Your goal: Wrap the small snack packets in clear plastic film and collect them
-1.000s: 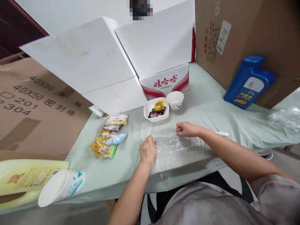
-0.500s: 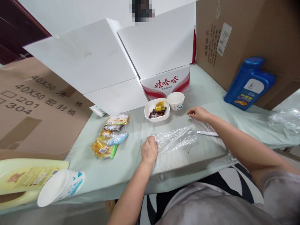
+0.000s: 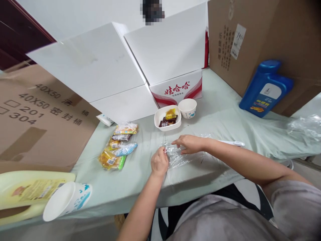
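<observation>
A clear plastic bag [image 3: 178, 159] lies crinkled on the green-covered table. My left hand [image 3: 159, 162] is closed on its left end, thumb and fingers pinched together. My right hand [image 3: 190, 144] is over the bag with its index finger stretched toward the left hand and the other fingers partly bent; it holds nothing that I can see. Behind the hands stands a white bowl [image 3: 157, 124] with dark and yellow wrapped snacks [image 3: 171, 114] in it, touching a paper cup [image 3: 187, 106]. A slim white object [image 3: 234, 143] lies beyond my right forearm, partly hidden.
Several packaged snacks [image 3: 120, 147] lie to the left. A tipped paper cup [image 3: 59, 202] and a yellow jug [image 3: 30, 190] are at the near left edge. White boxes [image 3: 170, 50] stand at the back, a blue bottle [image 3: 265, 88] and a brown carton [image 3: 250, 40] at the right.
My right hand has moved left and nearer, from beside the paper cup to over the plastic bag. My left hand stays on the bag's end.
</observation>
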`<action>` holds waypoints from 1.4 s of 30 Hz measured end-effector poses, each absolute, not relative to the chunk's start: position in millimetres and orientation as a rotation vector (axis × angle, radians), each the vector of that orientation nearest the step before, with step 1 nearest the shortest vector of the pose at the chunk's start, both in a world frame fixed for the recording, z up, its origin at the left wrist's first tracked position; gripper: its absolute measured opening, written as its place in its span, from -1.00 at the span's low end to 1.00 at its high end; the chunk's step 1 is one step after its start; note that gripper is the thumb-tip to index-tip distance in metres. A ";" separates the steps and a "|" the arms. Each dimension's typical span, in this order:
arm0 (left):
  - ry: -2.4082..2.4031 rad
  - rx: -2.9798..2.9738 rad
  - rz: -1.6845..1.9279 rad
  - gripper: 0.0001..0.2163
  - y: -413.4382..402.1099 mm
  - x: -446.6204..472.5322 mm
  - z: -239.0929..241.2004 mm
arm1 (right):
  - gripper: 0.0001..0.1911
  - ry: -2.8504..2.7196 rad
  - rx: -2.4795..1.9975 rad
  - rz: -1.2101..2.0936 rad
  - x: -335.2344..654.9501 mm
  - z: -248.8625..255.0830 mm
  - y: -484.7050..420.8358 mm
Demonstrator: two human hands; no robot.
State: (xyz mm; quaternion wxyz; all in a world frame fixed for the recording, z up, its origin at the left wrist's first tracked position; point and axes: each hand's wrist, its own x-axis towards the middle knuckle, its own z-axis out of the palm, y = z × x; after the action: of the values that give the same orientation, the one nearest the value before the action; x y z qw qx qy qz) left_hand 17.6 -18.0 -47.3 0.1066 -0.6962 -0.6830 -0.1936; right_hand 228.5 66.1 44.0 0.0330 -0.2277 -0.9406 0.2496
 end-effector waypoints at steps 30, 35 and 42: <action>-2.540 -2.028 -0.445 -0.84 -15.9 23.1 -12.4 | -0.81 -2.439 -1.630 1.102 289.7 28.5 81.5; -2.708 -2.032 -0.830 -0.92 -7.4 5.3 -12.1 | -0.75 -2.471 -1.799 0.834 281.6 15.9 73.9; -2.643 -1.879 -0.651 -0.93 0.5 -12.0 -8.6 | -0.68 -2.530 -1.904 0.631 273.2 10.9 72.4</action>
State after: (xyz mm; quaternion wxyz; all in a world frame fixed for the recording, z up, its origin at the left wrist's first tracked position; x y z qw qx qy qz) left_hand -12.0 0.5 -8.6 -0.0828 -0.5662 -0.7962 -0.1962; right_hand 273.2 72.4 10.9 -0.0435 -0.5890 -0.7830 0.1951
